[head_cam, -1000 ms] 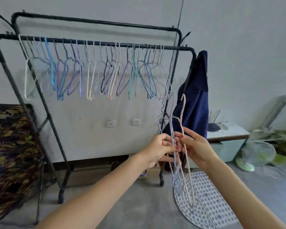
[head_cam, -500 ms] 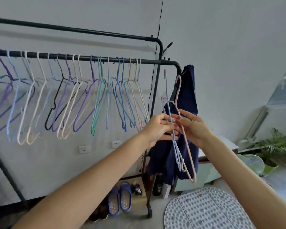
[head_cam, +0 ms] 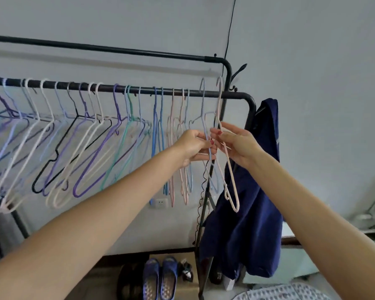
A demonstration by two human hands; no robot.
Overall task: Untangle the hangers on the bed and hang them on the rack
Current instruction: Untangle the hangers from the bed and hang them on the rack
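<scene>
My left hand (head_cam: pixel 196 146) pinches a pale blue hanger (head_cam: pixel 204 118), and my right hand (head_cam: pixel 236 144) pinches a pale pink hanger (head_cam: pixel 231 180). Both hangers are upright, their hooks reaching just above the near rail of the black rack (head_cam: pixel 232 95), close to its right end. Whether the hooks sit over the rail I cannot tell. Several pastel hangers (head_cam: pixel 91 139) fill the same rail to the left. The bed is out of view.
A dark blue garment (head_cam: pixel 253 202) hangs from the rack's right post. A second black rail (head_cam: pixel 117 49) runs behind and higher. Blue slippers (head_cam: pixel 159 278) and black shoes lie on the floor under the rack. A patterned round mat (head_cam: pixel 290 293) sits at the bottom right.
Both hands have lifted the two hangers from waist height up to the rail's right end. The view has closed in on the rack and the bed has dropped out of sight.
</scene>
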